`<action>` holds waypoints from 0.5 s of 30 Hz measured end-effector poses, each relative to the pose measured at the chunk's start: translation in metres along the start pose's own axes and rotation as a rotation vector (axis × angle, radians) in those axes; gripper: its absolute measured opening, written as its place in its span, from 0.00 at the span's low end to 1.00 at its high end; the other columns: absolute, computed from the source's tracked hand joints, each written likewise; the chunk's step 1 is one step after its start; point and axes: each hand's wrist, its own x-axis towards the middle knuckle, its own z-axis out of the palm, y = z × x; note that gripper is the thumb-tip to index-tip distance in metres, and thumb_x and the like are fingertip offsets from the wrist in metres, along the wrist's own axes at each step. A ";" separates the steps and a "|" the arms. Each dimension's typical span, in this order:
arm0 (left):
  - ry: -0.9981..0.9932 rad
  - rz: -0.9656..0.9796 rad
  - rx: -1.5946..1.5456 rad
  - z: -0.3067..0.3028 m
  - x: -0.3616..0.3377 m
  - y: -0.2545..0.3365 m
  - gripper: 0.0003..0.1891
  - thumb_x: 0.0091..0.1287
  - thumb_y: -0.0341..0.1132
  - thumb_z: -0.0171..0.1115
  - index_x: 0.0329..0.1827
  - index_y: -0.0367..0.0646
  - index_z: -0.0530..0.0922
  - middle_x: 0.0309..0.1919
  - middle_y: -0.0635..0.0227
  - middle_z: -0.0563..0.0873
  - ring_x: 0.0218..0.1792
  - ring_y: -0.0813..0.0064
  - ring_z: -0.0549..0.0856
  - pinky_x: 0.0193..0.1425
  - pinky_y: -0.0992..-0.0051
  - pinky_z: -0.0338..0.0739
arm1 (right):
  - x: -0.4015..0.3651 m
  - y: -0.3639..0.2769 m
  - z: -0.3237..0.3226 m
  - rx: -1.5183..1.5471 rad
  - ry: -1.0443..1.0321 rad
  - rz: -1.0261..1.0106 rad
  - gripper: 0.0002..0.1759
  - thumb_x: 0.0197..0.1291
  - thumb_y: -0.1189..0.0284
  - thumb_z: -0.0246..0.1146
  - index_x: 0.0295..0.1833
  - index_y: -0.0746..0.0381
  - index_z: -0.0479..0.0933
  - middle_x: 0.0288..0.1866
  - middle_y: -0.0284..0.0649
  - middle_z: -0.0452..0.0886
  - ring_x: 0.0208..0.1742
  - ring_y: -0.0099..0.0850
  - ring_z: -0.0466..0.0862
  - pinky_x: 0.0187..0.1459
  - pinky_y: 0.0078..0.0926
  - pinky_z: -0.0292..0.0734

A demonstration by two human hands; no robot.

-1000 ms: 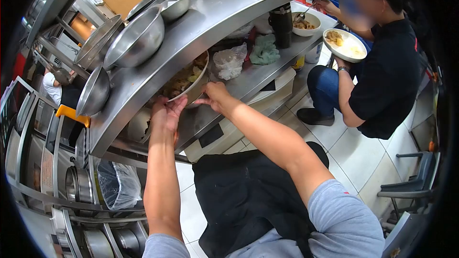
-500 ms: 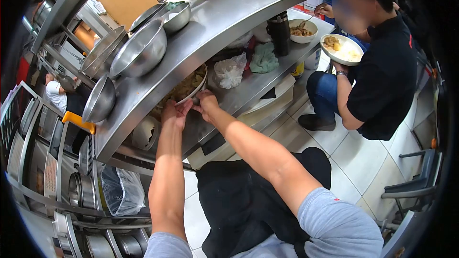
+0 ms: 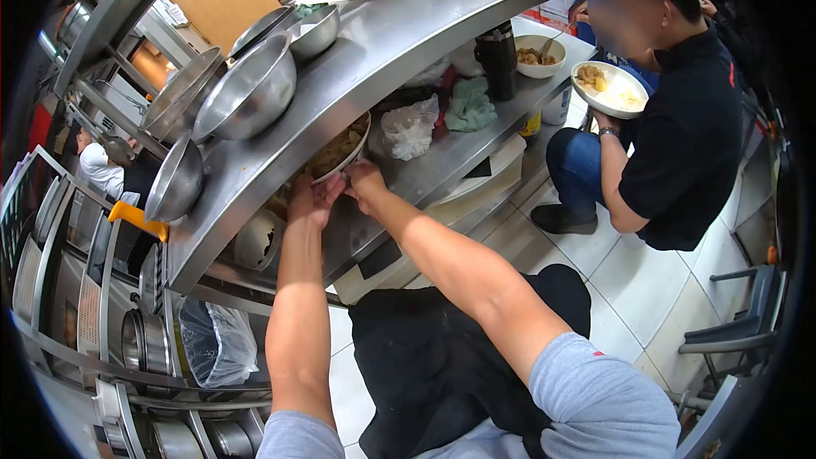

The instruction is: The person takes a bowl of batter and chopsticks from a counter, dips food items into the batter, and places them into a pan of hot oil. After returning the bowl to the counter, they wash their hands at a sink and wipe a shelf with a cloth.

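A white bowl (image 3: 363, 143) of brownish food stands on the shelf beneath the steel counter, its far part hidden by the counter's edge. My left hand (image 3: 313, 197) is at the near side of its rim, palm turned up, fingers bent against the bowl. Close beside it, my right hand (image 3: 367, 184) has its fingers curled in at the bowl's near right side. The fingertips of both hands are partly hidden. To the right of the bowl lies a crumpled clear plastic bag (image 3: 410, 126), with a green cloth (image 3: 470, 105) beyond it.
Steel bowls (image 3: 246, 89) line the counter (image 3: 408, 21). A black flask (image 3: 495, 59) and another food bowl (image 3: 539, 70) with a spoon stand on the shelf's right. A crouching person (image 3: 680, 136) holds a plate of food (image 3: 609, 106). Racks (image 3: 93, 306) fill the left.
The crouching person's hand has let go of the spoon, which now rests in the right-hand bowl, and has drawn back. My hands stay at the bowl, with only slight finger movement.
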 end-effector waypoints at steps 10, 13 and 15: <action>-0.055 -0.113 -0.067 -0.002 -0.003 0.003 0.24 0.80 0.44 0.40 0.63 0.28 0.68 0.52 0.42 0.83 0.53 0.49 0.86 0.59 0.47 0.85 | -0.046 -0.030 -0.014 -0.142 -0.022 0.059 0.12 0.66 0.69 0.58 0.54 0.58 0.77 0.45 0.38 0.81 0.44 0.35 0.82 0.42 0.37 0.83; 0.016 -0.118 -0.121 0.004 -0.011 0.003 0.24 0.82 0.44 0.40 0.64 0.28 0.64 0.53 0.39 0.82 0.54 0.45 0.86 0.60 0.43 0.84 | -0.073 -0.045 -0.079 -0.324 0.132 -0.236 0.06 0.64 0.72 0.59 0.42 0.59 0.80 0.34 0.36 0.82 0.38 0.34 0.84 0.42 0.36 0.82; 0.011 -0.049 -0.114 0.007 -0.021 0.003 0.20 0.82 0.42 0.44 0.59 0.28 0.63 0.53 0.36 0.81 0.53 0.42 0.86 0.60 0.40 0.83 | -0.043 -0.058 -0.136 -0.588 0.400 -0.765 0.06 0.58 0.76 0.59 0.29 0.60 0.79 0.30 0.39 0.84 0.34 0.32 0.83 0.40 0.31 0.77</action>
